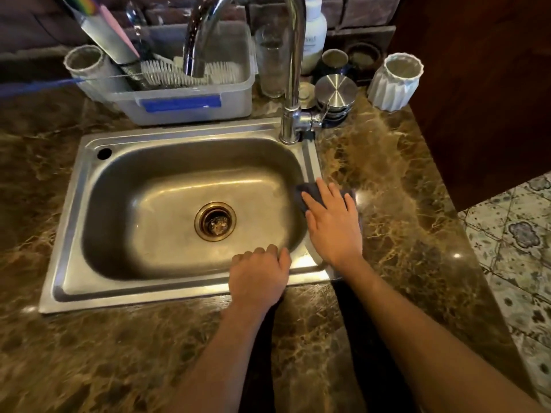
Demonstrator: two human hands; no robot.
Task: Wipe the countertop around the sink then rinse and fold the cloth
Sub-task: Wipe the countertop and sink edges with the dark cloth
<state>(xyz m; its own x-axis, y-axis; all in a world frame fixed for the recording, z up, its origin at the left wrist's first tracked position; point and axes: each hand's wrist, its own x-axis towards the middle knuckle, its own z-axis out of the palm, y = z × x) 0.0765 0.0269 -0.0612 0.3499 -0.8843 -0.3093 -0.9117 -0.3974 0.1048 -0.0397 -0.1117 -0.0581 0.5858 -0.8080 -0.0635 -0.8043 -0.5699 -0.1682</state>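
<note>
A dark grey cloth (304, 194) lies across the right rim of the steel sink (77, 210) and onto the brown marble countertop (402, 210). My right hand (332, 225) presses flat on the cloth, fingers spread, covering most of it. My left hand (258, 275) rests on the sink's front rim near its right corner, fingers curled over the edge into the basin, holding nothing else. The basin is dry-looking, with a brass drain (215, 221) in the middle. The chrome faucet (293, 84) rises at the sink's back right corner; no water runs.
Behind the sink stands a clear plastic tub (185, 105) with brushes and utensils. A glass (271, 64), a white bottle (314, 34), steel lids (335, 92) and a white ribbed cup (395, 81) crowd the back right. A dark wooden cabinet (477, 84) bounds the counter's right side, with tiled floor (518, 248) below.
</note>
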